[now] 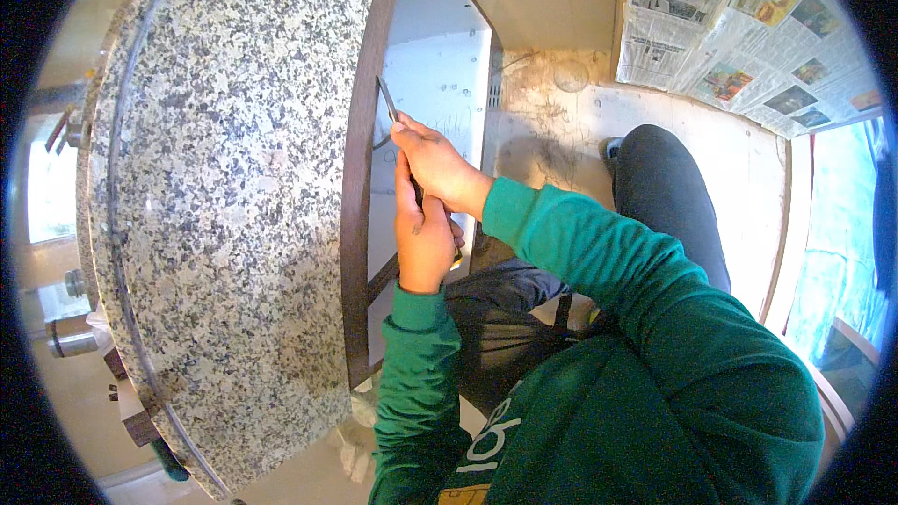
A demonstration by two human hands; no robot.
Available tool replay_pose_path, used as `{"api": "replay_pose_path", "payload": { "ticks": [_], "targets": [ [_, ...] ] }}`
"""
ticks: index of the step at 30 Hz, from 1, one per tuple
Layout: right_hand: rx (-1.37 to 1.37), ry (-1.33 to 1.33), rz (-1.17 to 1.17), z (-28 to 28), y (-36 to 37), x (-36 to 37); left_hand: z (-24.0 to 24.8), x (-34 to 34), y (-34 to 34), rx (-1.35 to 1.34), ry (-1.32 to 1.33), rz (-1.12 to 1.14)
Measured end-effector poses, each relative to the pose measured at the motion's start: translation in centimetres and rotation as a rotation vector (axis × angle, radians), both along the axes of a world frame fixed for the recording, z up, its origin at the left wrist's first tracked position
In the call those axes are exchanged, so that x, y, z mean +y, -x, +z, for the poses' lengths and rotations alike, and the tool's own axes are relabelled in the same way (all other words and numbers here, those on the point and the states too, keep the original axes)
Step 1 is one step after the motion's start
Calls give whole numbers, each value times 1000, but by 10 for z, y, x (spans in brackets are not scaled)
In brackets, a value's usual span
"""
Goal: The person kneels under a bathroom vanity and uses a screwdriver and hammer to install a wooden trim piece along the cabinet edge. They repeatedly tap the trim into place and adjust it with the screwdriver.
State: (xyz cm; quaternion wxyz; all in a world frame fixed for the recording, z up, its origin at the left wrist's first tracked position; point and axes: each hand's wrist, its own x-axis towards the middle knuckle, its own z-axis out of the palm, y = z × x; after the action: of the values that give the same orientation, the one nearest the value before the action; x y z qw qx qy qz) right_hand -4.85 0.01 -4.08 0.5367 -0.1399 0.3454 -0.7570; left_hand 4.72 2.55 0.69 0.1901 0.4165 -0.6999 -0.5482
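My left hand [428, 241] and my right hand [435, 164] are both closed around one hand tool with a narrow metal blade [387, 100], perhaps a chisel. The right hand wraps the upper part near the blade, just above the left. Most of the handle is hidden by my fingers; a small yellow and black bit shows beneath the left hand. The blade tip meets or sits very near the inner edge of a dark brown wooden strip [357, 178]. That strip runs along the side of a speckled granite slab [234, 178].
Beyond the strip stands a white panel [426, 75] with handwriting on it. Newspaper [692, 23] covers a surface at the upper right, and blue sheeting [837, 243] hangs at the far right. My bent leg [664, 187] is right of my hands, by a stained pale surface [547, 122].
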Motion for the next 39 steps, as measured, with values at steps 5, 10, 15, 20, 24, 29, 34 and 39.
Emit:
{"api": "replay_pose_path", "payload": {
  "ticks": [5, 10, 15, 20, 24, 29, 34, 39],
  "targets": [
    [34, -10, -86, 7, 1, 0, 2, -1, 2, -38, 58, -42],
    [81, -24, -63, 7, 4, -6, 1, -6, 4, -4, 90, -45],
    [40, -13, -92, 6, 16, -11, 2, -18, 17, 24, 65, -64],
    [56, -5, -84, -4, 14, -18, 1, -11, 15, -35, 11, -1],
    [152, -152, -143, 2, 29, -17, -10, -17, 12, 150, -36, -38],
    [63, -256, -123, 18, 87, 43, -30, -31, 1, 291, -343, 63],
    [18, -330, -4, 11, 109, 115, -44, -71, 34, 860, -543, 227],
    [19, -478, 73, -12, 114, 130, -52, -88, 71, 1049, -596, 348]
  ]
}}
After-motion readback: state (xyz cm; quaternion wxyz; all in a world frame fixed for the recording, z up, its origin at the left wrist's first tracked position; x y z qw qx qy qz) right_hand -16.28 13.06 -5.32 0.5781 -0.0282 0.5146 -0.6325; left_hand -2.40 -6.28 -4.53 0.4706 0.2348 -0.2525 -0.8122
